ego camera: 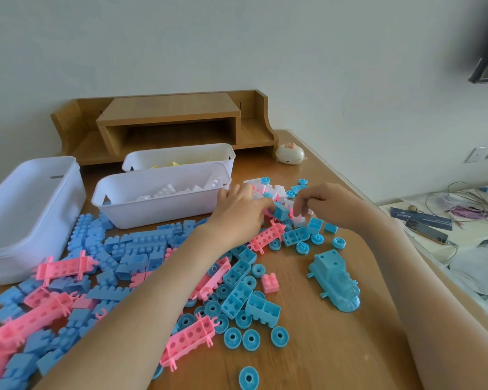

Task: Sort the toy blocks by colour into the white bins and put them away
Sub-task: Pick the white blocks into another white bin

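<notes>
a: right hand [330,205] was down in the heap, fingertips pinched on a small white block [299,220], thumb on one side and fingers on the other.

b: and the left hand [237,212]?

a: knuckles up, fingers curled into the white pile [268,190] just past it. i couldn't tell whether it had a piece, the fingertips were buried.

b: how would those pieces handle?

a: my guess was light, hollow, hard plastic. stiff, not fragile, a bit slick. best taken across two flat sides rather than by the studs. a small one could squirt out of a loose pinch.

b: where was it headed?

a: just off the outer side of the left hand sat the white bin [158,204], white blocks already in it. that looked the likely drop, a short carry across. beyond that one, farther from both hands, was a second bin [178,157] with yellow showing.

b: and further out?

a: back toward the body, under and around both forearms, lay blue blocks [141,246], pink rails [65,267] and teal wheels [251,339]. a teal train [335,280] sat on the body side of the right wrist. well out past the left forearm stood a larger bin [31,218].
</notes>
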Demonstrator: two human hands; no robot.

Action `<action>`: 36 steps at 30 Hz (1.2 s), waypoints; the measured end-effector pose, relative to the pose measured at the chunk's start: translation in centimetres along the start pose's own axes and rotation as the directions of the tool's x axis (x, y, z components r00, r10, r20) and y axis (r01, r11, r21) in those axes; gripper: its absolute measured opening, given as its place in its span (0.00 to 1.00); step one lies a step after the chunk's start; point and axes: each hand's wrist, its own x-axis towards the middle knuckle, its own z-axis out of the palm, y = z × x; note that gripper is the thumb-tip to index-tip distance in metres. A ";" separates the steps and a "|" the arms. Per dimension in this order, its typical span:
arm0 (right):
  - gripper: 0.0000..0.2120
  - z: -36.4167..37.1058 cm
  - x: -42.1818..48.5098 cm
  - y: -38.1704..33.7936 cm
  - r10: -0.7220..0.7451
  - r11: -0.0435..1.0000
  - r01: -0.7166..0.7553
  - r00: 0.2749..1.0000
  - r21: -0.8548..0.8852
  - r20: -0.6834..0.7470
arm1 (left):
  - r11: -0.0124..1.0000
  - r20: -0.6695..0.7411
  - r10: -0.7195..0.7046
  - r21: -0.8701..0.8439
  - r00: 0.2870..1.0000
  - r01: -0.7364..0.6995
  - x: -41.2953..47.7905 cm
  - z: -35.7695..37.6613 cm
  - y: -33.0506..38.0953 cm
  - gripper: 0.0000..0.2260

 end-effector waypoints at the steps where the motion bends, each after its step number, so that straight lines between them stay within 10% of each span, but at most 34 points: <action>1: 0.17 -0.1 0.0 0.1 0.011 1.000 -0.011 1.000 -0.006 -0.027 | 1.000 -0.002 -0.002 -0.010 1.000 0.002 0.0 0.0 0.0 0.16; 36: 0.12 0.5 0.2 1.1 -0.085 0.991 0.080 0.996 -0.103 -0.041 | 0.994 0.089 0.083 -0.079 0.993 -0.076 0.2 0.1 -0.3 0.16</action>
